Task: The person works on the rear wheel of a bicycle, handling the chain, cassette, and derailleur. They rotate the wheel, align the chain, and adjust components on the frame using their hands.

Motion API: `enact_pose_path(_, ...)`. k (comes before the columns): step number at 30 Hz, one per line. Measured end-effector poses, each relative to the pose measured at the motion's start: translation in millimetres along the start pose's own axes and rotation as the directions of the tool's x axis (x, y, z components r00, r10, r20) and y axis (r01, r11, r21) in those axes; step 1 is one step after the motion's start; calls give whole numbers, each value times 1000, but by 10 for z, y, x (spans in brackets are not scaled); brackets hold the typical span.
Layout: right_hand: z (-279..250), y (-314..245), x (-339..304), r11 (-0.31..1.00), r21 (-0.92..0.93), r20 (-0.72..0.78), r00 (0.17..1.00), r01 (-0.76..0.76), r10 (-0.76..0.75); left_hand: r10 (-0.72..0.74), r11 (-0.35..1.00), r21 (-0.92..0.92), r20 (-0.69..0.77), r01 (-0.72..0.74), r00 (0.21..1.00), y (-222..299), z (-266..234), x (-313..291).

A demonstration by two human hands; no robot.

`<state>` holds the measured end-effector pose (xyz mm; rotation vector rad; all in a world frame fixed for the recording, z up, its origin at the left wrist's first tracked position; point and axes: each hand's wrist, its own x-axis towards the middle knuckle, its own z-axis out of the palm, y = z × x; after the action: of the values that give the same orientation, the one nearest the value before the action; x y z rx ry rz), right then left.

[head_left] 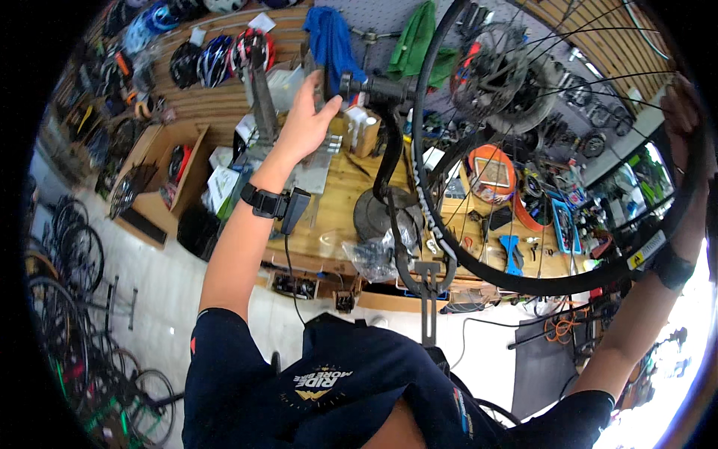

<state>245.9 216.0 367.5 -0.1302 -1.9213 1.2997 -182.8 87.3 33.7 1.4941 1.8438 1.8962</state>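
Observation:
A large bicycle wheel [572, 282] with a black tyre and thin spokes fills the upper right. My right hand [680, 116] grips it at its far right side; the fingers are partly dark against the rim. Beside the wheel's left edge rises a black curved metal stand [389, 150] on a round grey base [370, 213]. A black cylindrical knob [346, 84] sticks out left from its top. My left hand [305, 120] is raised just left of that knob, thumb and fingers apart, nothing visibly held. A black strap device [265, 202] with a cable sits on my left wrist.
The wooden workbench [310, 239] carries a plastic bag [374, 258], a blue tool [511, 254], a blue tray [566, 224] and an orange round container [491, 173]. Helmets [250, 51] and cloths [329, 37] hang behind. Cardboard boxes [153, 153] and bicycles [78, 247] stand left.

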Motion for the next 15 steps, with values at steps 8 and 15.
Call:
enact_pose_path(8, 644, 465, 278, 986, -140, -391, 920, -94, 32, 40, 993, -117, 336, 0, 941, -222, -186, 486)
enact_pose_path(15, 960, 584, 457, 959, -214, -345, 933, -187, 105, -338, 934, 16, 370, 358, 866, -173, -104, 803)
